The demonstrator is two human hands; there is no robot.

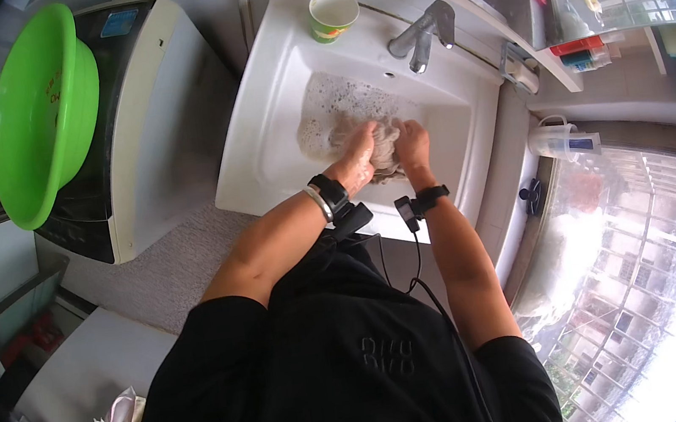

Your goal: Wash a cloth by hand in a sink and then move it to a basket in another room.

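Observation:
A wet beige cloth (pixel 385 147) is bunched up in the white washbasin (pixel 278 148), partly in cloudy, foamy water (pixel 336 96). My left hand (pixel 357 156) grips the cloth from its left side, with wet skin and some suds near the wrist. On the other side, my right hand (pixel 412 142) has its fingers curled into the same cloth. Both hands are close together over the basin's near half. The fingertips are partly hidden by the folds.
A chrome faucet (pixel 422 36) stands at the basin's back edge, with a green-and-white cup (pixel 334 14) on the rim to its left. A green plastic basin (pixel 38 122) leans on a washing machine (pixel 153 120) at left. A cable (pixel 440 306) hangs down my front.

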